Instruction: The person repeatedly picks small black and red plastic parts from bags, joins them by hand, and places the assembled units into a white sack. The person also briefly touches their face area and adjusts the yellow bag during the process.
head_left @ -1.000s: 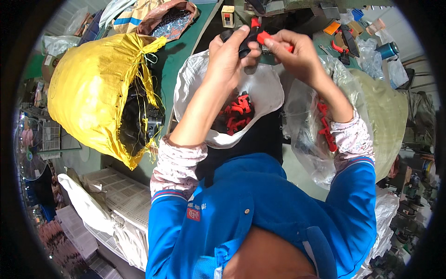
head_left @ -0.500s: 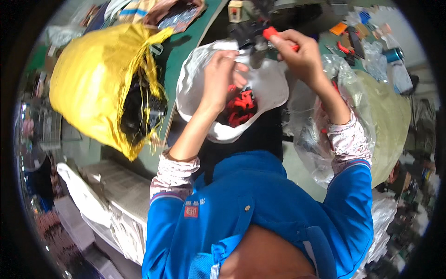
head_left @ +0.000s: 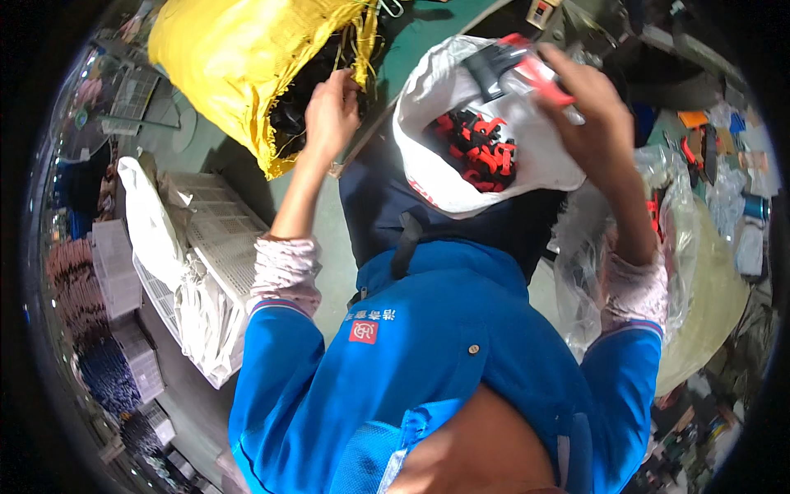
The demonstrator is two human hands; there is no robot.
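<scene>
My left hand is at the mouth of a yellow woven sack. Its fingers curl in against black parts, and what they grip is hidden. Above the right side of a white bag, my right hand is closed on a red and black plastic part, smeared by motion. Inside the white bag lies a heap of small red and black pieces.
A clear plastic bag with red pieces and a pale yellow-green sack stand at the right. White crates with cloth on them are at the left. Small items and an orange box lie at the far right.
My left hand has gone from over the white bag to the yellow sack's mouth. The right hand still holds a red and black part, now over the bag. The whole view has shifted.
</scene>
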